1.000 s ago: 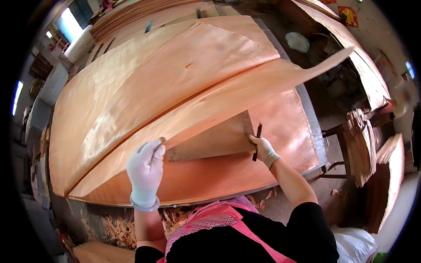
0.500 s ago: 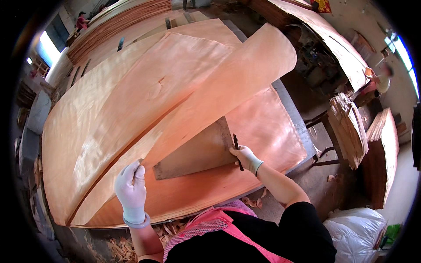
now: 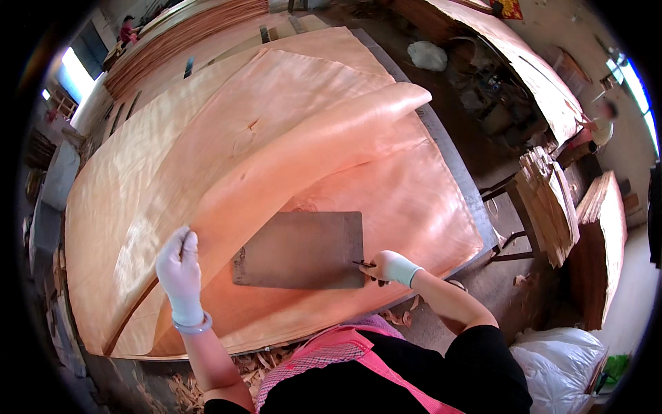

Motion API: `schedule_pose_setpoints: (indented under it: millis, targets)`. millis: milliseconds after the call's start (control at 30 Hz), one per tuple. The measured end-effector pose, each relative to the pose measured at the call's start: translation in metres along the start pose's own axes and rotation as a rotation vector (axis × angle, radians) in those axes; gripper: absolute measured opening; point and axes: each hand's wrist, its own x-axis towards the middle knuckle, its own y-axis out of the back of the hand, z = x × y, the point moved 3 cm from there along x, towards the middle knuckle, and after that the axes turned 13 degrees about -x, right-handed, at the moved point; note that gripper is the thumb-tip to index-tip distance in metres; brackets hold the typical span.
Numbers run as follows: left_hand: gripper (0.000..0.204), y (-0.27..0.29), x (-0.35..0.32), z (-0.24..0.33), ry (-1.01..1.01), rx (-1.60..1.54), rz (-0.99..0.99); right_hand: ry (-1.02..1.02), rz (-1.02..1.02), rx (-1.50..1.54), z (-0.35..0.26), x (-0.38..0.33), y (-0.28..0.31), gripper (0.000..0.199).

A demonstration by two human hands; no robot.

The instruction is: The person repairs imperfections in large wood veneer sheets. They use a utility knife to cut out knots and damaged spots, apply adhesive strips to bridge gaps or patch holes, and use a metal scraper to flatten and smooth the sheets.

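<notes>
landmark: the grey plate (image 3: 303, 250), a flat dark rectangle lying on the pink veneer below (image 3: 407, 196).

left hand (image 3: 180, 272), gloved: left of the plate. grip together, thumb and fingers clamped on an edge of the curled veneer sheet (image 3: 303, 155). that sheet arches over the plate's upper left side and rises beyond it, its far end curling up at upper right.

right hand (image 3: 394, 268), gloved: just beside the plate's lower right corner. grip closed round a slim dark tool (image 3: 361, 263), its tip over the plate's edge. cannot tell whether the fingers also press on the plate.

beyond the plate, past the curl: another sheet with a small split (image 3: 253, 125). the grey rim of the counter (image 3: 455, 172) shows right of the plate; shavings (image 3: 183, 390) lie below left of it.

risks, judged: the curled sheet looks thin and hangs from one pinch, so a hard pull might tear it. a slip of the left grip could let the curl flop over the plate. the tool's tip, if it skids off the plate, might nick the veneer beneath; a dragged plate corner could score it.
</notes>
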Motion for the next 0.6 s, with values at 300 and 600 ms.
schedule_pose_setpoints:
  millis: [300,600]
  targets:
    - [0.037,0.013,0.128,-0.137,0.181,-0.006,0.140,0.406,1.056,-0.116,0.024,0.066,0.093,0.049]
    - [0.034,-0.010,0.204,-0.229,0.334,0.126,0.012,-0.041,0.630,-0.564,0.003,0.122,0.180,0.081]
